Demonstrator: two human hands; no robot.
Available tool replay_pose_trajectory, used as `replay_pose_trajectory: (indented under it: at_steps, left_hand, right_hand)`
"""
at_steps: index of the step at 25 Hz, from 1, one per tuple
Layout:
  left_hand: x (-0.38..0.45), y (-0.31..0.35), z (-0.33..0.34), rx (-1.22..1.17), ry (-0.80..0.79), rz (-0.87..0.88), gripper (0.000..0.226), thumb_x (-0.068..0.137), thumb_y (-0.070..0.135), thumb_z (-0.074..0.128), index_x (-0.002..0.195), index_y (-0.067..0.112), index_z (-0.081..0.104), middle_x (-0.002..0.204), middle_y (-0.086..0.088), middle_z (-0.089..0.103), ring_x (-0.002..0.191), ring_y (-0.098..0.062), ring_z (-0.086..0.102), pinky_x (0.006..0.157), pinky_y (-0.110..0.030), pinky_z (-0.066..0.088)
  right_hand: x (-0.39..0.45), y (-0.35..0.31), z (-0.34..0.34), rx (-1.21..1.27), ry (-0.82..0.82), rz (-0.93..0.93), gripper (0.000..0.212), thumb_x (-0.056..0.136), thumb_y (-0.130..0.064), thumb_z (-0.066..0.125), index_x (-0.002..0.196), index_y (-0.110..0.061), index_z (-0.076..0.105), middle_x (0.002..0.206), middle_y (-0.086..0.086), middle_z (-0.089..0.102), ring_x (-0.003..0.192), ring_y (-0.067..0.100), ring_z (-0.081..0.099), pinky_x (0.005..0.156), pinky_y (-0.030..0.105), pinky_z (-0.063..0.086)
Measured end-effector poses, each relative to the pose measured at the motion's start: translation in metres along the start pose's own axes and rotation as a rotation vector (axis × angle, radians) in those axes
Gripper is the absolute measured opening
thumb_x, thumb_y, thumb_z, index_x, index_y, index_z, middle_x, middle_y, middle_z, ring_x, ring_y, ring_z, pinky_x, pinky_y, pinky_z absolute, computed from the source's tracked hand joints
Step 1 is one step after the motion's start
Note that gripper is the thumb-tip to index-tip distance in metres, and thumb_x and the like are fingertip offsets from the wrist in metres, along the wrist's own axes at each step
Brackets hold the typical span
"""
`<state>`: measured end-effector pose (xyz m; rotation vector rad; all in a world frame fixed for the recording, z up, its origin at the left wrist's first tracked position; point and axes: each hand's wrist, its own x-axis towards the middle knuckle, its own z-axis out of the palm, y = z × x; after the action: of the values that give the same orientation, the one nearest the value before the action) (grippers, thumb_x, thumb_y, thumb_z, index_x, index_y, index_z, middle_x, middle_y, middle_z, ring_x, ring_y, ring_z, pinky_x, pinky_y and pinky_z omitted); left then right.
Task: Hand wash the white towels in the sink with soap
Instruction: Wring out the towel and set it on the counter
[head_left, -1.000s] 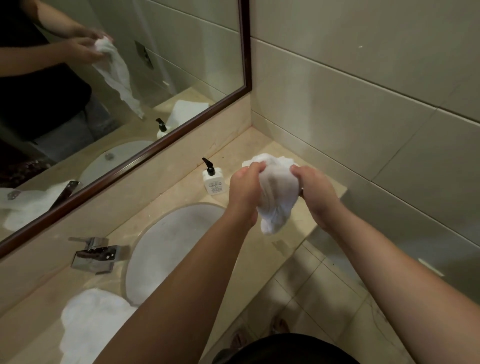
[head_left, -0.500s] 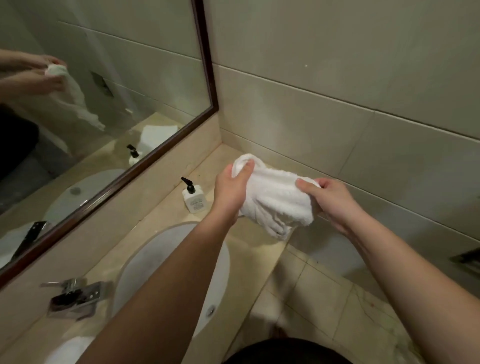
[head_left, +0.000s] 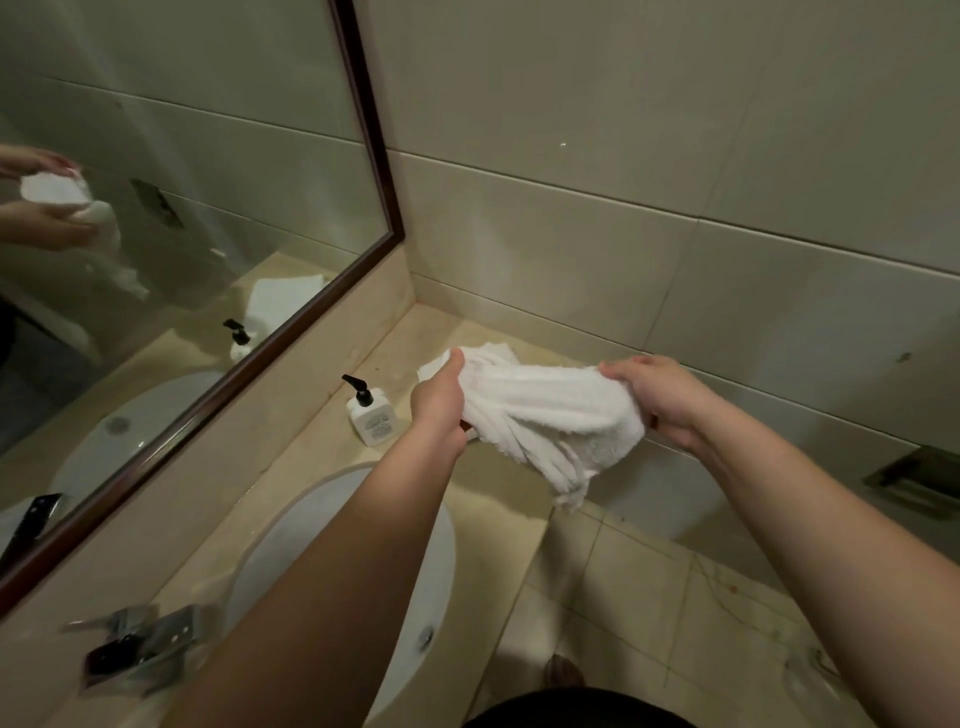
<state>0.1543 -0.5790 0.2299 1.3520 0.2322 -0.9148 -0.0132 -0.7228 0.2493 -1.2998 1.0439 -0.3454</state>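
White, one twisted towel (head_left: 545, 410) is gripped at its ends by the left hand (head_left: 437, 404) and right hand (head_left: 660, 399), one soap bottle (head_left: 373, 420) left of it.

A white terry-cloth towel (head_left: 545, 410) is bunched into a twisted roll and held in the air above the right end of the beige stone desk (head_left: 332, 467), its loose end hanging down. A white oval sink basin (head_left: 291, 566) is set into the desk. A white soap pump bottle with a black nozzle (head_left: 371, 418) stands upright behind the basin.
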Motion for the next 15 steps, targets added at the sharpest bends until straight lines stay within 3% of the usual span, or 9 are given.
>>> replay_pose_trajectory:
  at_steps: [3, 6, 8, 10, 13, 15]
  left_hand:
    - [-0.006, -0.001, 0.004, -0.04, -0.002, -0.094, 0.033, 0.103, 0.039, 0.05, 0.113, 0.009, 0.058, 0.098, -0.006, 0.067, 0.085, -0.025, 0.065, 0.06, -0.038, 0.048]
    - [-0.007, 0.0, 0.005, -0.075, -0.061, -0.177, 0.052, 0.105, 0.046, 0.04, 0.132, 0.005, 0.053, 0.122, -0.01, 0.064, 0.111, -0.032, 0.064, 0.067, -0.043, 0.049]
    - [0.0, 0.0, 0.0, -0.017, -0.065, -0.129, 0.056, 0.098, 0.048, 0.055, 0.129, 0.002, 0.057, 0.119, -0.011, 0.068, 0.098, -0.033, 0.07, 0.06, -0.043, 0.055]
    - [0.007, -0.002, -0.007, 0.065, 0.018, -0.003, 0.049, 0.09, 0.04, 0.072, 0.117, 0.001, 0.063, 0.107, -0.013, 0.073, 0.08, -0.026, 0.073, 0.049, -0.031, 0.055]
    - [0.008, 0.0, -0.009, 0.146, 0.11, 0.08, 0.039, 0.094, 0.041, 0.066, 0.111, 0.005, 0.062, 0.097, -0.007, 0.07, 0.073, -0.019, 0.068, 0.044, -0.025, 0.051]
    - [0.009, 0.004, -0.004, 0.08, 0.036, -0.01, 0.053, 0.098, 0.052, 0.053, 0.125, 0.007, 0.058, 0.106, -0.009, 0.07, 0.086, -0.024, 0.069, 0.055, -0.031, 0.055]
  right_hand:
    - [-0.002, -0.011, -0.007, 0.033, 0.159, -0.102, 0.022, 0.092, -0.012, 0.063, 0.074, -0.017, 0.05, 0.065, 0.004, 0.05, 0.044, 0.014, 0.043, 0.038, 0.016, 0.028]
    - [-0.003, -0.006, -0.006, 0.159, 0.241, -0.162, 0.029, 0.089, -0.009, 0.062, 0.07, -0.02, 0.043, 0.063, 0.001, 0.042, 0.049, 0.015, 0.038, 0.041, 0.018, 0.025]
    - [-0.004, 0.002, -0.007, 0.194, 0.206, -0.115, 0.032, 0.083, 0.0, 0.06, 0.069, -0.022, 0.041, 0.064, 0.001, 0.042, 0.053, 0.016, 0.037, 0.047, 0.022, 0.025]
    - [-0.003, 0.004, -0.012, 0.228, 0.198, -0.121, 0.036, 0.082, 0.006, 0.058, 0.07, -0.023, 0.041, 0.065, 0.001, 0.043, 0.054, 0.016, 0.037, 0.046, 0.023, 0.024]
    - [0.003, 0.001, -0.018, 0.362, 0.206, -0.126, 0.022, 0.088, 0.002, 0.06, 0.085, -0.019, 0.056, 0.072, 0.003, 0.06, 0.058, 0.016, 0.055, 0.044, 0.021, 0.041]
    - [0.013, 0.011, -0.019, 0.389, 0.125, 0.05, 0.011, 0.094, -0.002, 0.057, 0.102, -0.008, 0.062, 0.073, 0.007, 0.07, 0.056, 0.016, 0.066, 0.045, 0.025, 0.053]
